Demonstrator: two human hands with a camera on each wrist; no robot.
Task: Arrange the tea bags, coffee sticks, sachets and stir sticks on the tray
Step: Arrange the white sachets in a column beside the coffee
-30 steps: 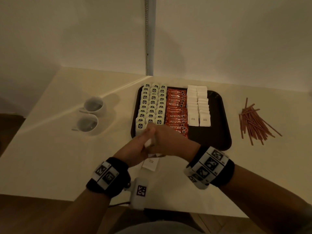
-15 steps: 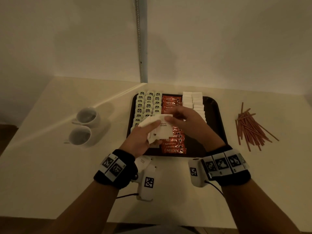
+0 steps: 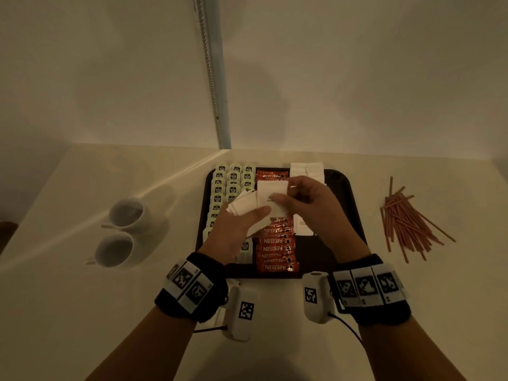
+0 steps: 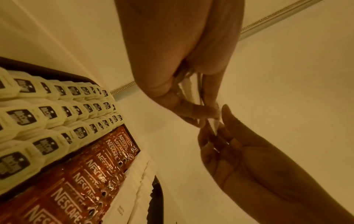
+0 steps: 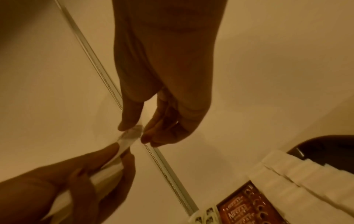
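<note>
Head view: above the dark rectangular plastic tray point(image 3: 349, 204) on the pale bench point(image 3: 82, 312), the left hand point(image 3: 233, 229) holds a fanned stack of white paper sugar sachets point(image 3: 247, 206). The right hand point(image 3: 310, 207) pinches the top white sachet point(image 3: 270, 192). Red-brown stir sticks point(image 3: 406, 218) lie right of the tray.

Left wrist view: cream tea bags point(image 4: 47, 112) and orange coffee sticks point(image 4: 91, 174) fill adjacent tray rows.

Right wrist view: thumb and fingers point(image 5: 130, 119) close on the sachet edge.
</note>
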